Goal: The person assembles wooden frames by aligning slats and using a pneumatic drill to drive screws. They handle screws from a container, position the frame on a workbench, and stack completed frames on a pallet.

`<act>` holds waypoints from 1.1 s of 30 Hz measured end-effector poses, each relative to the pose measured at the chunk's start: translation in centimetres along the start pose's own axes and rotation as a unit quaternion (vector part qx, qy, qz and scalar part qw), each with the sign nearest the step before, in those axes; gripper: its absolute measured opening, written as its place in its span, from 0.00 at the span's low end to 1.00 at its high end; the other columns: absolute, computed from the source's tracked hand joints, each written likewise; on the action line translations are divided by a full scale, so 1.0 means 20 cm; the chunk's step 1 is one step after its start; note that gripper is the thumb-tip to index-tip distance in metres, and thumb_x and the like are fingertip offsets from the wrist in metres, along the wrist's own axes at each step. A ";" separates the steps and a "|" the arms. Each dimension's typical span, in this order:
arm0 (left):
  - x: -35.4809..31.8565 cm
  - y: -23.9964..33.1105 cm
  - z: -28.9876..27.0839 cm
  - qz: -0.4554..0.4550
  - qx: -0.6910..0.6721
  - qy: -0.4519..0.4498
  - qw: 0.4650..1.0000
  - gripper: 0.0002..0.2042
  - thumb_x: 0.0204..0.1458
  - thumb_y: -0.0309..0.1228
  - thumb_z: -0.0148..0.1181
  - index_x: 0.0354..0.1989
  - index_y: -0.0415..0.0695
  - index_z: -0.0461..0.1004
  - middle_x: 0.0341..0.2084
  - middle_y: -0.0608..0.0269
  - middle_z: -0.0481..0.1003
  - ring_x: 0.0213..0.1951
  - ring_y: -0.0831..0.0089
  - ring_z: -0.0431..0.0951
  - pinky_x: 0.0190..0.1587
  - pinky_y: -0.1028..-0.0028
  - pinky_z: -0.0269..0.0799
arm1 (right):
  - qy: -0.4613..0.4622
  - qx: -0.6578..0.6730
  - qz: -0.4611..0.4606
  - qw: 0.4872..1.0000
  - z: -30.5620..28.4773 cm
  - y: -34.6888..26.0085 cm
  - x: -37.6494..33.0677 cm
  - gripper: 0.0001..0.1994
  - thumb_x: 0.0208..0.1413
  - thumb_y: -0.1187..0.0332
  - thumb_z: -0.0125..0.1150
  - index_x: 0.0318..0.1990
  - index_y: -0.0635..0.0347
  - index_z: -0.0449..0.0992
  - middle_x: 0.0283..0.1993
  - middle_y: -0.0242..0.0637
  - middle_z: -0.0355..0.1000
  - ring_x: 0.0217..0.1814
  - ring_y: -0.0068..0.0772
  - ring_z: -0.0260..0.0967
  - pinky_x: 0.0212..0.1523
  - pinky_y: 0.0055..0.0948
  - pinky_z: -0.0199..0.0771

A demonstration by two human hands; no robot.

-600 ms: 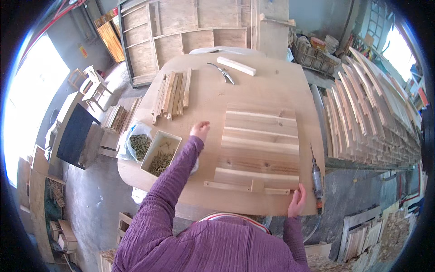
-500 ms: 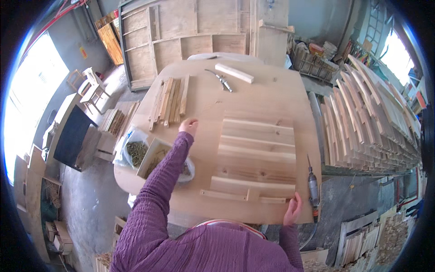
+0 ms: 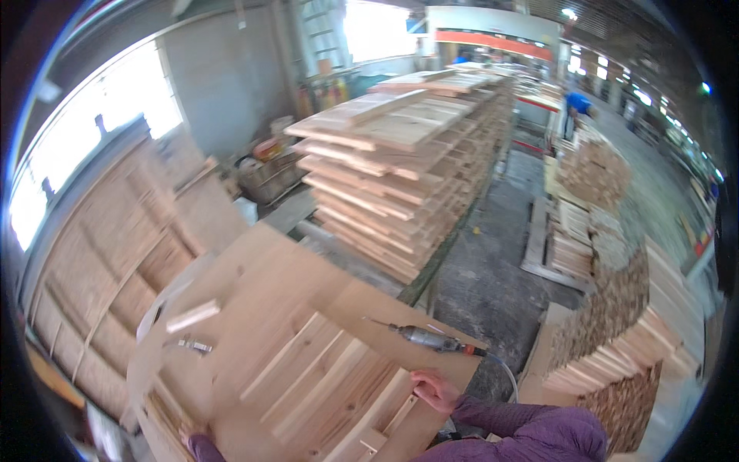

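My right hand (image 3: 437,390) is at the near right corner of a flat panel of joined wooden boards (image 3: 327,385), its fingers bent around the corner. Short wooden strips (image 3: 375,440) lie along the panel's near edge. At the lower left, my left hand (image 3: 192,431) is beside a bundle of long wooden strips (image 3: 160,422). It is small and blurred, so whether its fingers hold a strip cannot be made out. A power driver (image 3: 427,337) with a long bit and a hose lies on the table just beyond my right hand.
The worktable (image 3: 254,273) also carries a wooden block (image 3: 192,316) and a metal air tool (image 3: 194,346). Beyond it stands a tall stack of wooden panels (image 3: 385,185). Piled wood pieces (image 3: 608,339) stand at the right. A person in blue (image 3: 577,104) is far off.
My view has swung to the right, bringing the panel stack and the hall into the middle. The left hand has moved to the strip bundle; the right stays at the panel's corner.
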State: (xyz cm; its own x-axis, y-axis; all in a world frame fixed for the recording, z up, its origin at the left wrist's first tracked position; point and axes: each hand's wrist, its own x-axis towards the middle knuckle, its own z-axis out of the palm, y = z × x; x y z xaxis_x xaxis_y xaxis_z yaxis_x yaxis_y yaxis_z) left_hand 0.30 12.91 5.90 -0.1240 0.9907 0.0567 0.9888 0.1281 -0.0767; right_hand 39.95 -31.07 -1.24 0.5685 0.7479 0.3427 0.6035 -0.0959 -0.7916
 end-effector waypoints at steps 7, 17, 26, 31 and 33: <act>0.06 0.01 0.04 -0.084 -0.019 -0.067 0.994 0.41 0.35 0.47 0.62 0.58 0.40 0.53 0.54 0.51 0.61 0.56 0.57 0.60 0.56 0.63 0.59 | -0.007 0.018 0.007 1.000 0.00 0.01 -0.06 0.11 0.52 0.67 0.55 0.42 0.59 0.69 0.49 0.42 0.65 0.52 0.42 0.62 0.50 0.36 0.62; -0.10 0.09 0.03 -0.002 -0.250 -0.185 0.950 0.39 0.36 0.33 0.58 0.61 0.44 0.47 0.37 0.47 0.68 0.35 0.60 0.68 0.35 0.66 0.65 | -0.011 0.036 0.036 0.999 0.00 -0.01 -0.06 0.09 0.51 0.66 0.55 0.37 0.60 0.69 0.49 0.45 0.65 0.45 0.44 0.66 0.47 0.36 0.65; -0.51 0.02 0.24 0.287 -0.252 -0.096 0.919 0.20 0.39 0.25 0.50 0.45 0.49 0.63 0.21 0.57 0.71 0.26 0.65 0.74 0.21 0.66 0.72 | 0.007 0.014 -0.034 0.999 0.00 0.00 -0.04 0.07 0.48 0.68 0.57 0.33 0.59 0.70 0.46 0.43 0.66 0.46 0.43 0.65 0.45 0.35 0.65; -0.48 0.25 0.07 0.110 -0.586 -0.218 0.772 0.19 0.44 0.26 0.53 0.47 0.43 0.61 0.33 0.55 0.69 0.29 0.68 0.73 0.26 0.68 0.71 | 0.031 0.017 -0.037 0.999 0.00 0.02 -0.06 0.07 0.46 0.68 0.56 0.32 0.61 0.70 0.42 0.44 0.67 0.44 0.44 0.66 0.44 0.36 0.65; -0.55 0.29 0.07 0.113 -0.661 -0.161 0.724 0.14 0.44 0.28 0.56 0.41 0.44 0.66 0.26 0.56 0.71 0.25 0.70 0.73 0.25 0.70 0.72 | 0.015 0.049 -0.008 0.999 0.00 -0.04 -0.06 0.07 0.46 0.69 0.56 0.31 0.61 0.70 0.42 0.44 0.67 0.44 0.44 0.66 0.44 0.36 0.65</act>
State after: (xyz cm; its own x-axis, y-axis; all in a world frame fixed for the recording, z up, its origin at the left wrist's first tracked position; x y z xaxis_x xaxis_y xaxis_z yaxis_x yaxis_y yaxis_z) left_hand 7.25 2.77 3.41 0.2506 0.9662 -0.0600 0.1753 0.0156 0.9844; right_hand 38.80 -31.84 -1.05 0.5762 0.7289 0.3696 0.5565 -0.0187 -0.8307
